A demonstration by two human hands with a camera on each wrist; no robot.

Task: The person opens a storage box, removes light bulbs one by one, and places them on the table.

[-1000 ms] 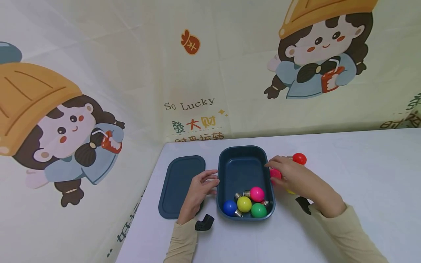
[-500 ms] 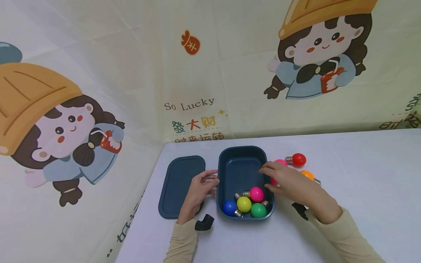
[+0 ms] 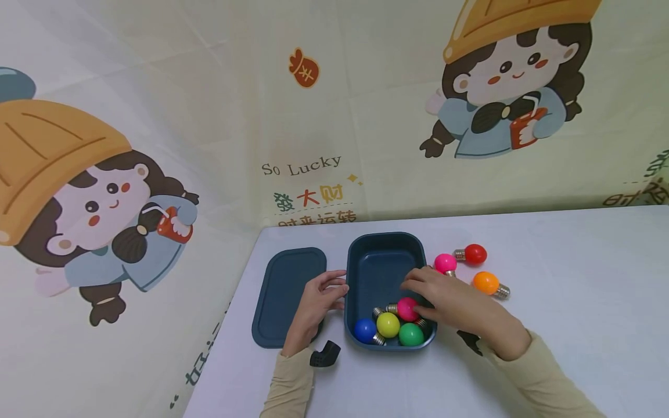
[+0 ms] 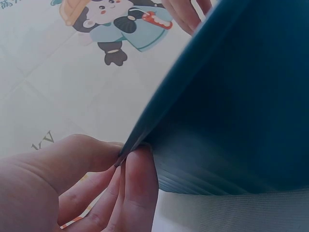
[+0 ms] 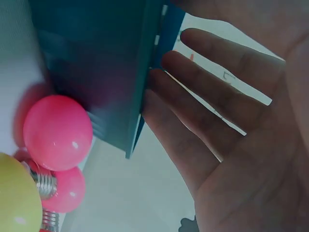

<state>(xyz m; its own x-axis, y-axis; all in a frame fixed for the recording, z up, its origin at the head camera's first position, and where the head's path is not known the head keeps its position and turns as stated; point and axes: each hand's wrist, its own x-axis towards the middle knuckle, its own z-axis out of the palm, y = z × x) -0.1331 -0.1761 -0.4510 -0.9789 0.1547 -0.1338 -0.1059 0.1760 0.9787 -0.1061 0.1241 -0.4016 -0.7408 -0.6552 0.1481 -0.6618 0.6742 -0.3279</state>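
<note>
A dark blue box (image 3: 373,270) stands on the white table with several light bulbs at its near end. These include a blue bulb (image 3: 364,330), a yellow bulb (image 3: 388,325), a green bulb (image 3: 411,335) and a pink bulb (image 3: 406,309). My left hand (image 3: 320,299) pinches the box's left rim between thumb and fingers, as the left wrist view shows. My right hand (image 3: 444,296) reaches over the right rim, its thumb overlapping the pink bulb in the head view. Its fingers (image 5: 193,101) extend loosely past the rim in the right wrist view, with no bulb visible in them.
Outside the box on the right lie another pink bulb (image 3: 445,263), a red bulb (image 3: 475,253) and an orange bulb (image 3: 486,283). In the right wrist view a second pink bulb (image 5: 70,193) shows there too. A flat blue lid (image 3: 284,290) lies left of the box.
My right hand has moved left from the bulbs beside the box, over the right rim and inside, uncovering the pink and orange bulbs outside. My left hand stays at the rim.
</note>
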